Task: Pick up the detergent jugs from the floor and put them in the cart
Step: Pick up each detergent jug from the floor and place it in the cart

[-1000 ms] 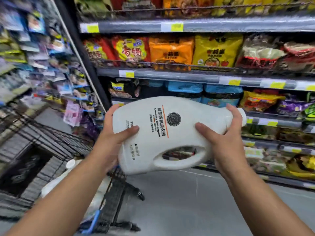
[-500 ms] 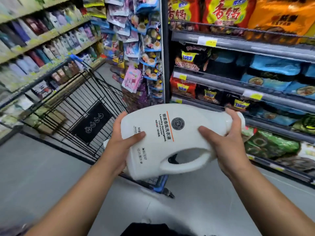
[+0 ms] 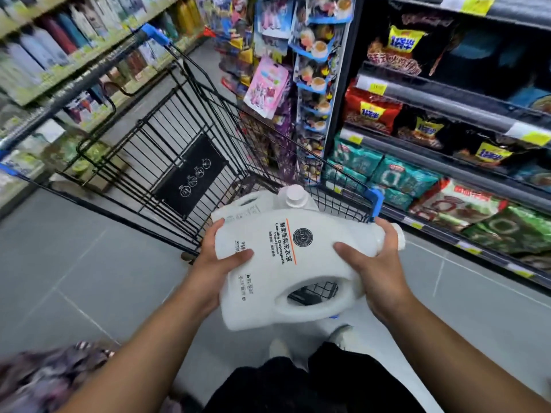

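Observation:
I hold a white detergent jug (image 3: 298, 263) on its side with both hands, its cap pointing right and its handle toward me. My left hand (image 3: 217, 263) grips the jug's base end. My right hand (image 3: 378, 269) grips the neck end by the cap. The jug hangs over the near end of a black wire shopping cart (image 3: 185, 138) with blue corner guards. Behind the held jug, a second white jug (image 3: 268, 201) with a pale cap lies inside the cart, mostly hidden.
Snack shelves (image 3: 447, 138) run along the right of the aisle. A rack of hanging packets (image 3: 310, 79) stands beyond the cart. Bottle shelves (image 3: 44, 55) line the left side. Grey tiled floor (image 3: 74, 278) spreads left of the cart. My shoes (image 3: 337, 338) show below the jug.
The view has swung left and down, so the cart now lies in front of me. The jug has come down lower, over the cart's near end. Both hands keep the same grip.

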The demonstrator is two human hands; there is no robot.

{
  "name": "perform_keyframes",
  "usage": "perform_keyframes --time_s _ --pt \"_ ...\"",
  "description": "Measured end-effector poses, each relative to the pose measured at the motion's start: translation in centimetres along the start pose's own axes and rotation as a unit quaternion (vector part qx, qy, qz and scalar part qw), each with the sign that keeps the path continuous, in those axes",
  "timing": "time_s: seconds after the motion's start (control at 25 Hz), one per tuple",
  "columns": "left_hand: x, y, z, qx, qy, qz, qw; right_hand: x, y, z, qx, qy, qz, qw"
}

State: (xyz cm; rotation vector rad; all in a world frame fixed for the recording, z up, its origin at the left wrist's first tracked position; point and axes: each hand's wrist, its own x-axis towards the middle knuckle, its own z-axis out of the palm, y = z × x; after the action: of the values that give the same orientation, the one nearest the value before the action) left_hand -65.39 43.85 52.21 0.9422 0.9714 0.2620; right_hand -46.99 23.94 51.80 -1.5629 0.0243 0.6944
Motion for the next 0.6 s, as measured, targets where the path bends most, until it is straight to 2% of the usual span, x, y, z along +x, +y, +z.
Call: perform_keyframes --time_s 0.32,0.6 --pt "4.6 -1.3 0.0 0.01 0.019 -0.042 0.999 4.5 2.0 0.8 -0.014 0.001 0.059 0.998" --pt "8.5 1.9 -0.9 0.041 0.012 -0.052 0.998 6.8 1.9 3.7 0.014 0.015 0.077 0.997"
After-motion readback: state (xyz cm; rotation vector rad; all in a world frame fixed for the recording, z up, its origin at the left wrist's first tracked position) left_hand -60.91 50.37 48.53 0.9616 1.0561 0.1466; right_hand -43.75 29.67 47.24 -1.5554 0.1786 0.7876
